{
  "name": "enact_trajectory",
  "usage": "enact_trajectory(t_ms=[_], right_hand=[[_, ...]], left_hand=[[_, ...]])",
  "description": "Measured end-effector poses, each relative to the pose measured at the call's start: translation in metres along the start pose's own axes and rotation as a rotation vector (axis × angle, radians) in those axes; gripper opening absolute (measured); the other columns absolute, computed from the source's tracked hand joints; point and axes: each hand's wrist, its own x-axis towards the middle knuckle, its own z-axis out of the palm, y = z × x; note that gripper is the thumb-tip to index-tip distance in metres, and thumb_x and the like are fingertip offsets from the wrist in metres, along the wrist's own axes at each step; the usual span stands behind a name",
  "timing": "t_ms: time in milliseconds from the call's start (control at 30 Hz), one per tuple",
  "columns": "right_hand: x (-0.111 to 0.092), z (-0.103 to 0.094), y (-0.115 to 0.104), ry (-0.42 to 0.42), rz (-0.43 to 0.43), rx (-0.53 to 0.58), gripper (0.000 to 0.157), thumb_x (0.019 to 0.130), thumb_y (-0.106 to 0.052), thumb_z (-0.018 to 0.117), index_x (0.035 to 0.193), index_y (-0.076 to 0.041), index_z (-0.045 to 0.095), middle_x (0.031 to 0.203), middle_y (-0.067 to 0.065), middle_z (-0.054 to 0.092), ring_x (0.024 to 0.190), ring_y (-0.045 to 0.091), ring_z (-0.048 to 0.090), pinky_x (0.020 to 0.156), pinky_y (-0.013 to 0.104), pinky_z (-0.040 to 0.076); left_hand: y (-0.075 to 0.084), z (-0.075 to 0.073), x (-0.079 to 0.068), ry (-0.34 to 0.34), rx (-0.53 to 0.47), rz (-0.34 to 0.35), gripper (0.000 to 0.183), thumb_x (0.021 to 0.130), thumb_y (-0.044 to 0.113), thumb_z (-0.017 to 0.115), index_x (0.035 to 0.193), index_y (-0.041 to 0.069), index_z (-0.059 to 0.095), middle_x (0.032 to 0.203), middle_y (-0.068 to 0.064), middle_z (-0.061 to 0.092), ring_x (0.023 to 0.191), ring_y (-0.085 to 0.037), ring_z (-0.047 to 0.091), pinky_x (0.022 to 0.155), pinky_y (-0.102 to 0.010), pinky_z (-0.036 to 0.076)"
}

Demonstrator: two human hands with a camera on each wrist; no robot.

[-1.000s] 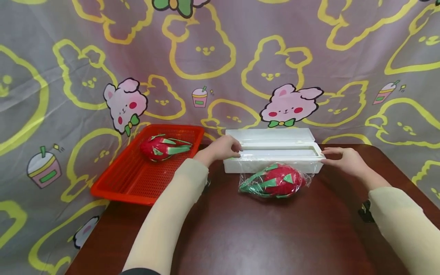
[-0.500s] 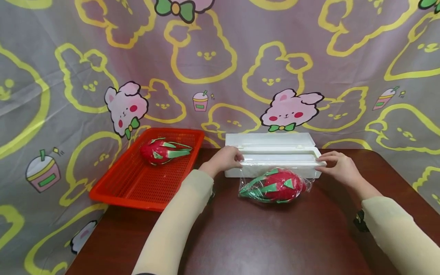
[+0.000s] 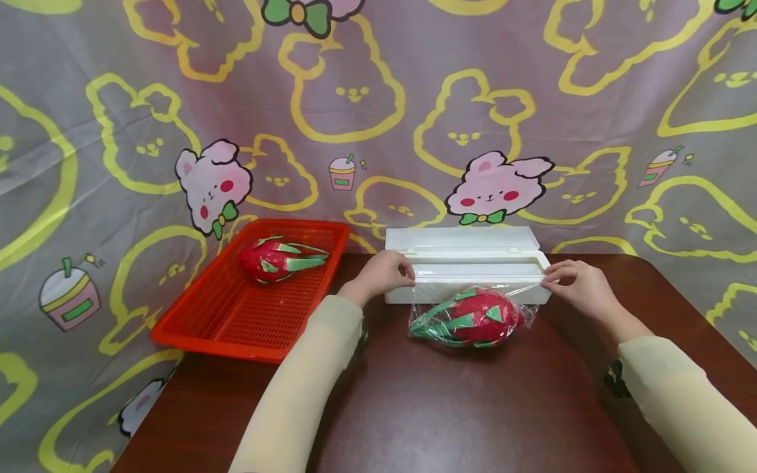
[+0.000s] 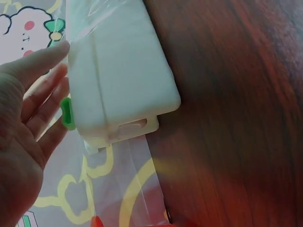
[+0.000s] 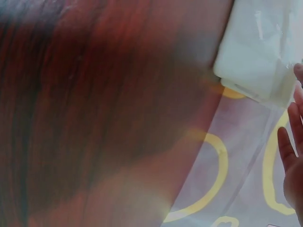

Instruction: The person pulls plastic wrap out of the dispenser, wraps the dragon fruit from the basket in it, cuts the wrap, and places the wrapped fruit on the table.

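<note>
A white cling film dispenser (image 3: pixel 467 293) stands with its lid raised toward the curtain. From its front edge, clear cling film (image 3: pixel 416 312) hangs down over a red dragon fruit (image 3: pixel 487 316) with green scales, lying on the table before it. My left hand (image 3: pixel 384 272) pinches the film at the dispenser's left end. At the right end, thumb and forefinger of my right hand (image 3: pixel 582 287) pinch the film's other side. In the left wrist view, the thumb of the left hand (image 4: pixel 21 118) is at the dispenser's edge, beside a small green piece (image 4: pixel 68 113).
To the left, a red plastic basket (image 3: pixel 207 340) holds a second dragon fruit (image 3: pixel 278 260). Behind the brown table (image 3: pixel 473 407) hangs a grey curtain (image 3: pixel 378 85) with yellow outlines and rabbit faces.
My right hand has shifted slightly left, from the dispenser's right corner onto the film. The left hand's fingertips have come down a little toward the front edge. The dragon fruits stay put.
</note>
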Motion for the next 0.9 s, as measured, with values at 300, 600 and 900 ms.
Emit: enact_trajectory(t_ms=[300, 600, 900], right_hand=[[0.009, -0.017, -0.013, -0.168, 0.118, 0.043, 0.01, 0.084, -0.013, 0.076, 0.088, -0.004, 0.074, 0.086, 0.009, 0.07, 0.075, 0.022, 0.054, 0.061, 0.027, 0.043], [0.004, -0.022, -0.037, -0.32, 0.234, 0.337, 0.02, 0.093, -0.007, 0.065, 0.099, 0.012, 0.062, 0.095, 0.024, 0.07, 0.077, 0.022, 0.07, 0.067, 0.02, 0.052], [0.001, -0.02, -0.055, -0.274, 0.254, 0.466, 0.027, 0.094, -0.007, 0.064, 0.104, 0.017, 0.058, 0.096, 0.028, 0.068, 0.073, 0.016, 0.07, 0.065, 0.025, 0.055]], left_hand=[[0.007, -0.004, -0.005, 0.004, -0.224, -0.07, 0.009, 0.083, 0.021, 0.079, 0.08, 0.015, 0.074, 0.077, 0.006, 0.067, 0.075, -0.015, 0.057, 0.069, -0.026, 0.049], [0.029, 0.002, -0.016, -0.013, -0.302, -0.001, 0.008, 0.085, 0.017, 0.077, 0.083, 0.011, 0.072, 0.075, 0.004, 0.066, 0.071, -0.013, 0.057, 0.065, -0.024, 0.047], [0.048, 0.021, -0.025, 0.067, -0.437, 0.076, 0.007, 0.084, 0.014, 0.078, 0.084, 0.009, 0.072, 0.077, 0.005, 0.068, 0.074, -0.008, 0.061, 0.068, -0.022, 0.049]])
